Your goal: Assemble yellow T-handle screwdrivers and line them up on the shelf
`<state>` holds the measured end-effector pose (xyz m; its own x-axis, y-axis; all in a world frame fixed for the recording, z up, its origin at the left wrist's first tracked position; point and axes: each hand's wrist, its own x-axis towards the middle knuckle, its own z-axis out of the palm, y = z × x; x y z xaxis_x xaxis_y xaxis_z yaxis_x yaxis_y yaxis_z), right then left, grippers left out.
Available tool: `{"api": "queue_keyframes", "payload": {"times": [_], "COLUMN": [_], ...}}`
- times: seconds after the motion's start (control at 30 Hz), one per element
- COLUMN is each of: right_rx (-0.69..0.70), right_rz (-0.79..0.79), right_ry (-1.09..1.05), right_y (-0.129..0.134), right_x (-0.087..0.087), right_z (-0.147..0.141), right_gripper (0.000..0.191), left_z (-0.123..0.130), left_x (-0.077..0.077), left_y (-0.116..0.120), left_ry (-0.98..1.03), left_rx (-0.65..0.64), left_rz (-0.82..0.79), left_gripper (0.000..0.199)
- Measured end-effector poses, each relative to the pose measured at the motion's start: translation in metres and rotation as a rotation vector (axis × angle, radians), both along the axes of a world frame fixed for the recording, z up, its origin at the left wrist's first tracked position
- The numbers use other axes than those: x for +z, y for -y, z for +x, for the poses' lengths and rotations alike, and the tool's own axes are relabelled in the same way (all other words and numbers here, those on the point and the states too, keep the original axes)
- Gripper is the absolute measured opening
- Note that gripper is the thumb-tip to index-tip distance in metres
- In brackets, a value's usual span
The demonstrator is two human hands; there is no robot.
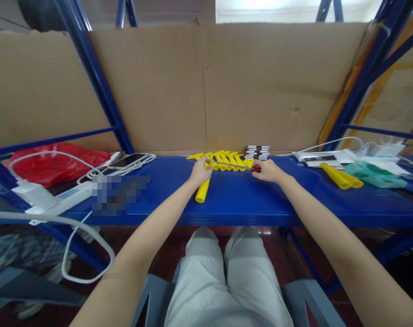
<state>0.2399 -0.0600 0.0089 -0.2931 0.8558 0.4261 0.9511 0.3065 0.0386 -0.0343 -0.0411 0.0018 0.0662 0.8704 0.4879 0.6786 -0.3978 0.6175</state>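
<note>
My left hand (201, 170) is closed around the upper part of a yellow plastic tube (202, 190), whose round end points toward me over the blue table. In my right hand (267, 171) is a screwdriver (257, 169), gripped by its dark red handle. Its long metal shaft runs left to the top of the tube by my left fingers; those fingers hide whether the tip touches it. Behind the shaft lies a row of several similar yellow pieces (231, 160). A stack of small white-and-black items (257, 151) stands just beyond my right hand.
Two yellow tubes (341, 177) lie at the right beside a green packet (375, 175) and white papers. On the left are a red plastic bag (61, 161), a phone (126, 160), cables and a power strip (63, 197). Cardboard (152, 86) walls the back between blue posts.
</note>
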Motion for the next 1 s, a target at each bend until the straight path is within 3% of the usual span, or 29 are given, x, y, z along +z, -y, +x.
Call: {"api": "queue_keyframes", "payload": {"times": [0.23,1.0], "right_rx": [0.008,-0.032], "right_rz": [-0.004,-0.031], "right_ry": [0.055,0.020], "right_y": [0.0010,0.0018], "right_x": [0.0036,0.0004], "right_z": [-0.0024,-0.0038], "right_gripper": [0.011,0.009], "left_z": [0.0002,0.0011], "left_x": [0.0002,0.0022], "left_y": [-0.0011,0.0001], "left_ry": [-0.021,-0.057], "left_rx": [0.002,0.007], "left_rz": [0.009,0.020], "left_gripper": [0.016,0.017]}}
